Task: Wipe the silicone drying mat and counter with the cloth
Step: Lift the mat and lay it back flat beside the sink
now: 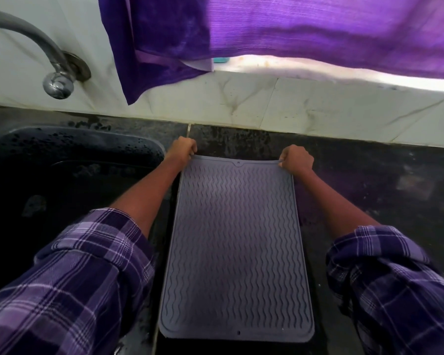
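A grey silicone drying mat (235, 247) with wavy ridges lies lengthwise on the dark counter (369, 185), just right of the sink. My left hand (182, 149) pinches the mat's far left corner. My right hand (296, 158) pinches its far right corner. Both fists are closed on the mat's far edge, which looks slightly raised. A purple cloth (162, 47) hangs over the window ledge above the backsplash, away from both hands.
A black sink (69, 175) with water drops on its rim fills the left side. A chrome tap (58, 83) juts from the wall above it. A purple curtain (331, 29) hangs over the sill. White marble tiles (318, 108) back the counter.
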A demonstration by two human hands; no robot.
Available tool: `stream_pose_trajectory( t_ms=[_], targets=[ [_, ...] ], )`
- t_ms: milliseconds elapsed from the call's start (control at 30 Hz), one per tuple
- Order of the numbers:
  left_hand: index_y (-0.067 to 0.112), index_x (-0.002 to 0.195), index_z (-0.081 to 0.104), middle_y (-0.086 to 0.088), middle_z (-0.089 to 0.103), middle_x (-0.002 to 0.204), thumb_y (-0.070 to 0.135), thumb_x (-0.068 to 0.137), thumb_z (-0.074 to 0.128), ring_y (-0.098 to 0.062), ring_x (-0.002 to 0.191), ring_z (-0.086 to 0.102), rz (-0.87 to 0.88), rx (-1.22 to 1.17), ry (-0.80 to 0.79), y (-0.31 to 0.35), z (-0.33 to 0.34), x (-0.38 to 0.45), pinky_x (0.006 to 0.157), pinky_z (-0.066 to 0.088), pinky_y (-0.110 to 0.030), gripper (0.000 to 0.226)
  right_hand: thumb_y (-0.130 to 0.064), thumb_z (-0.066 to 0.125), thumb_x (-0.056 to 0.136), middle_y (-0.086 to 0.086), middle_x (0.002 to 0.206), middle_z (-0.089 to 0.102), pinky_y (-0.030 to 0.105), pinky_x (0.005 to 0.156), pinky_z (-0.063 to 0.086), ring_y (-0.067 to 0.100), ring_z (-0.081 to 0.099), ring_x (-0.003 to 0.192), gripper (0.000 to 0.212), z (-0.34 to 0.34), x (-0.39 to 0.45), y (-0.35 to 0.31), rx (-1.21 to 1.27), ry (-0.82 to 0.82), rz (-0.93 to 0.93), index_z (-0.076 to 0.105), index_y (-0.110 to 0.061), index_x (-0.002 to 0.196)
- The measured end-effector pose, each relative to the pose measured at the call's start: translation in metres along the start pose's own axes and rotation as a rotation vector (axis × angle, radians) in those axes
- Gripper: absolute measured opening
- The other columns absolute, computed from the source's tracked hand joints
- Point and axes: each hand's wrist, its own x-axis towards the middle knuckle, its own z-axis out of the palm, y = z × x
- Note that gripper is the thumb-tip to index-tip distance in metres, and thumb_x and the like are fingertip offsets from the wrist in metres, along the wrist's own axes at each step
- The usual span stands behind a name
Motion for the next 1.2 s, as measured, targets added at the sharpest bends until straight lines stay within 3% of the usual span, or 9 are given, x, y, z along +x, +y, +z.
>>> stream_pose_trajectory(
  t_ms=[233, 400, 567, 767, 967, 1200],
  targets=[
    [-0.002, 0.112, 0.066, -0.021, 0.066, 0.115, -0.011, 0.089, 0.049, -0.033, 0.109, 0.062, 0.002, 0.022, -0.006, -0.003, 0.001, 0.001, 0.093, 0.049, -0.036, 0.03, -0.009, 0.062, 0.088, 0.015, 0.11, 0.071, 0.037, 0.09, 0.05, 0.031, 0.064, 0.107, 0.016, 0.007, 0.003, -0.001, -0.031, 0.026, 0.006, 0.071, -0.008, 0.101],
    [0.0, 0.128, 0.057, -0.022, 0.061, 0.126, -0.008, 0.089, 0.056, -0.035, 0.116, 0.058, 0.067, 0.134, 0.048, -0.015, 0.009, -0.016, 0.098, 0.048, -0.041, 0.04, -0.012, 0.059, 0.091, 0.018, 0.126, 0.058, 0.041, 0.093, 0.049, 0.033, 0.051, 0.121, 0.033, 0.013, -0.012, 0.007, -0.058, 0.09, -0.026, 0.059, -0.008, 0.124],
    [0.0, 0.113, 0.061, -0.02, 0.062, 0.114, -0.002, 0.09, 0.055, -0.035, 0.105, 0.059, 0.129, 0.124, 0.156, -0.021, 0.018, -0.063, 0.085, 0.049, -0.042, 0.025, -0.013, 0.053, 0.093, 0.019, 0.124, 0.056, 0.041, 0.086, 0.05, 0.033, 0.05, 0.12, 0.033, 0.025, -0.053, 0.009, -0.037, 0.15, -0.034, 0.057, -0.007, 0.125],
    [-0.004, 0.09, 0.059, -0.02, 0.061, 0.098, 0.001, 0.091, 0.049, -0.031, 0.092, 0.06, 0.22, 0.096, 0.07, -0.024, 0.024, -0.149, 0.074, 0.048, -0.04, 0.011, -0.016, 0.053, 0.092, 0.017, 0.123, 0.059, 0.043, 0.085, 0.052, 0.034, 0.052, 0.117, 0.031, 0.037, -0.125, 0.001, 0.007, 0.14, -0.05, 0.058, -0.005, 0.121],
    [-0.002, 0.098, 0.061, -0.015, 0.063, 0.106, 0.008, 0.091, 0.057, -0.027, 0.103, 0.057, 0.331, 0.08, -0.022, -0.035, 0.033, -0.229, 0.084, 0.047, -0.036, 0.013, -0.019, 0.054, 0.093, 0.016, 0.123, 0.062, 0.04, 0.09, 0.05, 0.032, 0.057, 0.116, 0.032, 0.046, -0.209, 0.008, 0.029, 0.061, -0.114, 0.06, -0.005, 0.121],
    [0.003, 0.095, 0.065, -0.01, 0.066, 0.104, 0.017, 0.086, 0.068, -0.024, 0.098, 0.062, 0.352, 0.083, -0.148, -0.027, 0.029, -0.292, 0.084, 0.047, -0.033, 0.017, -0.026, 0.058, 0.091, 0.014, 0.122, 0.061, 0.038, 0.093, 0.049, 0.031, 0.059, 0.113, 0.032, 0.037, -0.28, 0.032, -0.04, -0.142, -0.088, 0.059, -0.006, 0.116]
  ],
)
